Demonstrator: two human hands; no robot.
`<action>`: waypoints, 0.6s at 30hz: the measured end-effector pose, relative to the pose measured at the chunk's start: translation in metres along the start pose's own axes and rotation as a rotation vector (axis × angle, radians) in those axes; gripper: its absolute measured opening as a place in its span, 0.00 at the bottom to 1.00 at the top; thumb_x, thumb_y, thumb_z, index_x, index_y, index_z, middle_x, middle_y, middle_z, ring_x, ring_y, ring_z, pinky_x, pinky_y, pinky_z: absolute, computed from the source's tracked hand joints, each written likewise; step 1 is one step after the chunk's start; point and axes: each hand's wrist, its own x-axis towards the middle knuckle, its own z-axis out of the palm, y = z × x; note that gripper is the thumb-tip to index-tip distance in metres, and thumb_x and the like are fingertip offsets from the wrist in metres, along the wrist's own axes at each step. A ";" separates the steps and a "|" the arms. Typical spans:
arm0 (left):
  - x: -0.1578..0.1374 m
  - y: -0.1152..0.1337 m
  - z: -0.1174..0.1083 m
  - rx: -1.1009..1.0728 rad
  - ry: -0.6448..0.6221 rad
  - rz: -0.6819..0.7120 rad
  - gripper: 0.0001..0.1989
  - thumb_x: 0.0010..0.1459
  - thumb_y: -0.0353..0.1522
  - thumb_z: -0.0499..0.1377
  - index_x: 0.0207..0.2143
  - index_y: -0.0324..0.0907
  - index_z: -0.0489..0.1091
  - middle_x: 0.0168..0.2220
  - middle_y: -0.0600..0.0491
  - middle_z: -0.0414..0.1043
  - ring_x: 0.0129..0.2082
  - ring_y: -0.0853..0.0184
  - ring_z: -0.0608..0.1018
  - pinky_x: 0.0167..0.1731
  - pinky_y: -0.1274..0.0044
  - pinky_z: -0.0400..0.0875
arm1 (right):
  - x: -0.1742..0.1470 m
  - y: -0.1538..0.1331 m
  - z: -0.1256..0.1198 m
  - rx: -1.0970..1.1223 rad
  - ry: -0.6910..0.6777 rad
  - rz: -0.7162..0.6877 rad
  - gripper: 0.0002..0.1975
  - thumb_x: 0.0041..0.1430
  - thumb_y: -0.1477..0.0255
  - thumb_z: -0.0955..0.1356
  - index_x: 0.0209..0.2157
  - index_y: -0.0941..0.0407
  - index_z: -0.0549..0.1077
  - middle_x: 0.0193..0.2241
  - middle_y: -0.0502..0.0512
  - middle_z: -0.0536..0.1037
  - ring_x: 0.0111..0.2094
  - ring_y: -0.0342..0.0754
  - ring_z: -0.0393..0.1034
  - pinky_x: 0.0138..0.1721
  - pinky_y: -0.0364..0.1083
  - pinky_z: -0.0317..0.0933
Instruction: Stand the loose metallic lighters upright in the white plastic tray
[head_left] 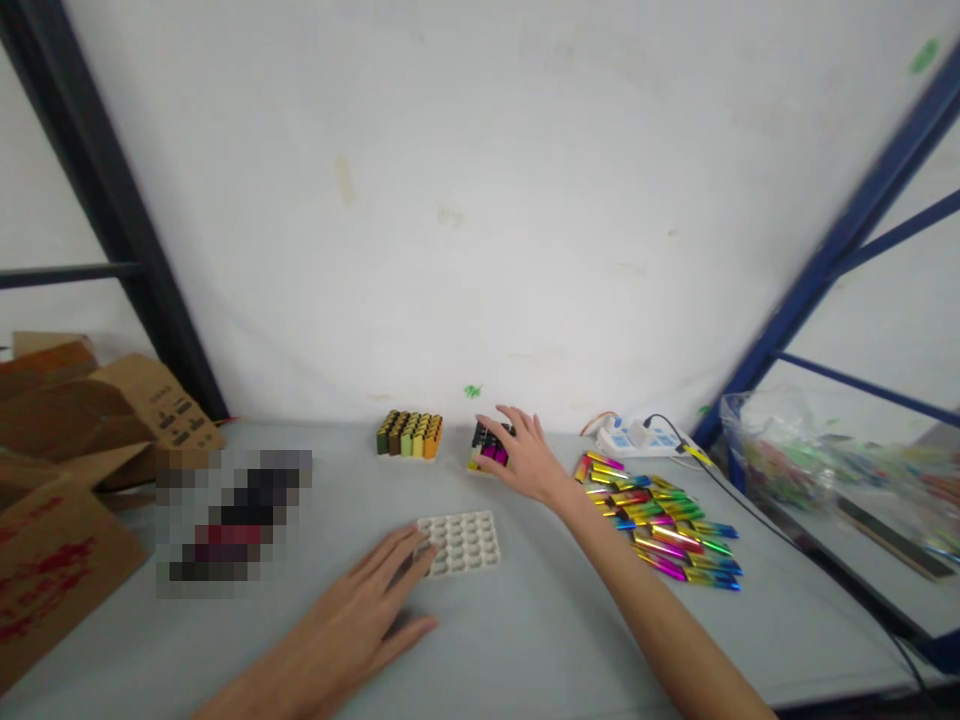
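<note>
A white tray (pixel 469 545) with rows of small round hollows lies flat in front of me. My left hand (pixel 375 600) is open, its fingers stretched over the tray's left edge. Farther back, my right hand (pixel 521 455) arches over a small block of black and magenta tubes (pixel 493 450), thumb and fingers apart around it. Whether the fingertips press on that block I cannot tell. To its left stands a similar block of upright tubes (pixel 409 435), green, brown, yellow and orange with dark and gold tops. Shiny rainbow-coloured metallic tubes (pixel 660 520) lie in a loose pile right of my right forearm.
A white power strip (pixel 637 437) with a black cable sits against the wall. Cardboard boxes (pixel 60 560) crowd the left side, beside a blurred-out patch (pixel 240 520). Clear plastic bags (pixel 787 450) lie beyond the blue frame (pixel 817 270) at right.
</note>
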 end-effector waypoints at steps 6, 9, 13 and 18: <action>-0.012 -0.006 -0.003 0.193 -0.003 -0.110 0.21 0.70 0.36 0.55 0.63 0.50 0.72 0.56 0.45 0.78 0.58 0.47 0.75 0.56 0.58 0.74 | 0.021 -0.004 0.015 -0.103 -0.158 0.050 0.29 0.70 0.49 0.65 0.64 0.48 0.69 0.57 0.62 0.74 0.54 0.60 0.71 0.56 0.58 0.63; -0.001 -0.009 0.004 0.213 -0.031 -0.102 0.20 0.68 0.28 0.53 0.58 0.47 0.76 0.50 0.43 0.79 0.53 0.49 0.76 0.55 0.59 0.73 | -0.002 -0.004 0.006 -0.171 -0.141 0.085 0.27 0.70 0.48 0.64 0.61 0.48 0.71 0.55 0.63 0.75 0.52 0.61 0.71 0.53 0.58 0.64; 0.036 -0.007 0.022 0.145 -0.040 -0.095 0.26 0.64 0.20 0.52 0.60 0.45 0.72 0.48 0.44 0.77 0.52 0.52 0.76 0.55 0.62 0.73 | -0.042 -0.016 -0.011 -0.214 -0.137 0.138 0.25 0.71 0.50 0.65 0.59 0.50 0.72 0.52 0.63 0.76 0.50 0.61 0.72 0.51 0.57 0.64; 0.105 -0.010 0.043 -0.028 -0.054 -0.051 0.26 0.64 0.21 0.49 0.61 0.42 0.70 0.48 0.43 0.76 0.54 0.54 0.76 0.56 0.61 0.72 | -0.076 -0.042 -0.027 -0.220 -0.113 0.223 0.21 0.71 0.53 0.66 0.54 0.52 0.73 0.49 0.63 0.77 0.48 0.60 0.73 0.50 0.56 0.65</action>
